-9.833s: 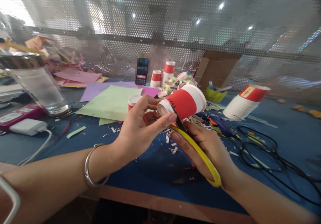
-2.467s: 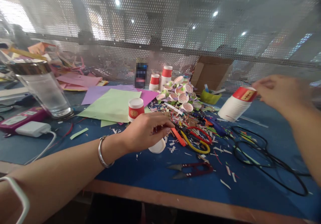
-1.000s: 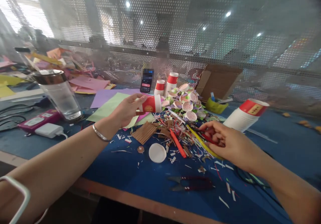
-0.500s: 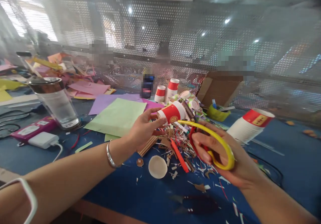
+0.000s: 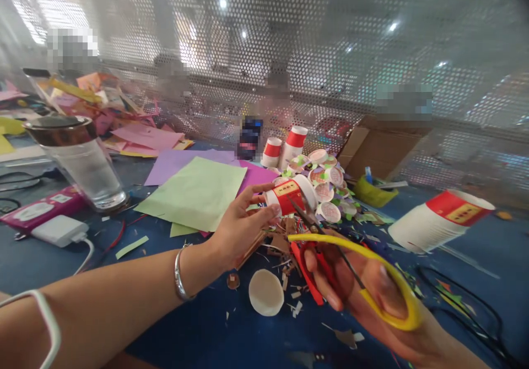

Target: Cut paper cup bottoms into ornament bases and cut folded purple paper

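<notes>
From my end of the feed, I have the left hand (image 5: 243,223) closed around one end of a red-and-white paper cup (image 5: 289,195), thumb on the near side. The cup is tipped over on its side, held up off the blue table (image 5: 206,333), just in front of a heap of small decorated discs (image 5: 328,176). My right hand (image 5: 367,297) grips the scissors (image 5: 363,250), fingers through the red and yellow handles, which stand spread. The blades are at the cup's side — whether they touch it, I can't tell.

Beneath the hands I see a round white disc (image 5: 266,293), an orange-red stick (image 5: 309,283) and scattered paper scraps. Left of the cup lies a pale green sheet (image 5: 202,193), overlapping purple paper (image 5: 176,165). A nested stack of cups (image 5: 417,228) leans over on the right, well apart from the held one. Two shorter groups stand behind the heap — a small cup (image 5: 271,153) and a taller stack (image 5: 293,146) beside it.
</notes>
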`<state>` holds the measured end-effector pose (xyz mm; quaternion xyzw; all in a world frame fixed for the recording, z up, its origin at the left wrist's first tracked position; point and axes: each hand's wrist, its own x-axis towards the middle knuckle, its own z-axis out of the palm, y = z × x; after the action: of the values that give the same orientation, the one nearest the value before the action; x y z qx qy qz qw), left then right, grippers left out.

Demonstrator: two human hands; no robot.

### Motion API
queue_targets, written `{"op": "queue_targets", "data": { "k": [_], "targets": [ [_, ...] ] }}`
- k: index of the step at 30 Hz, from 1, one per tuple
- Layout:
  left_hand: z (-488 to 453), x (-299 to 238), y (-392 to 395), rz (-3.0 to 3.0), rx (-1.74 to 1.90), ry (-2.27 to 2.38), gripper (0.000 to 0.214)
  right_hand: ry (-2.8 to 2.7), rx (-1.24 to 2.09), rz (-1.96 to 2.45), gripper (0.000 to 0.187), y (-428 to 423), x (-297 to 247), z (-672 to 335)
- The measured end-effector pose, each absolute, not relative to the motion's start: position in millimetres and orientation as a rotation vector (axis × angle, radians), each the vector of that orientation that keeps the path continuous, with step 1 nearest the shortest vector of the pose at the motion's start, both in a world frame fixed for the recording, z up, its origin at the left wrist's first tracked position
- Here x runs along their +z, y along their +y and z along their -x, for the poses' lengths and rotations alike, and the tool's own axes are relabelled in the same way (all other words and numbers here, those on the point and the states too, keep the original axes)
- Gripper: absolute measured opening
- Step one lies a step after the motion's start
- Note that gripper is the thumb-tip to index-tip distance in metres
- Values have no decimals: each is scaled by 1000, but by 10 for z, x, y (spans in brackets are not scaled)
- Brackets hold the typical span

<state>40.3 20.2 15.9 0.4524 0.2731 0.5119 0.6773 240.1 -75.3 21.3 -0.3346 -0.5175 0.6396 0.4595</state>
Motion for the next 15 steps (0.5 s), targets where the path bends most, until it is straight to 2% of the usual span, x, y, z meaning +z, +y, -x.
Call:
{"op": "queue_targets", "data": {
  "k": [5, 9, 15],
  "targets": [
    [-408, 125, 209, -1088, 1168, 716, 51, -1300, 1655, 851, 54, -749, 173, -2381],
    [-396, 120, 230, -1231, 1255, 762, 50, -1235, 1656, 905, 46, -750, 211, -2379],
    [-408, 80, 241, -1335, 1317, 661, 48, -1243, 1628, 959, 47, -755, 259, -2363]
  ]
}}
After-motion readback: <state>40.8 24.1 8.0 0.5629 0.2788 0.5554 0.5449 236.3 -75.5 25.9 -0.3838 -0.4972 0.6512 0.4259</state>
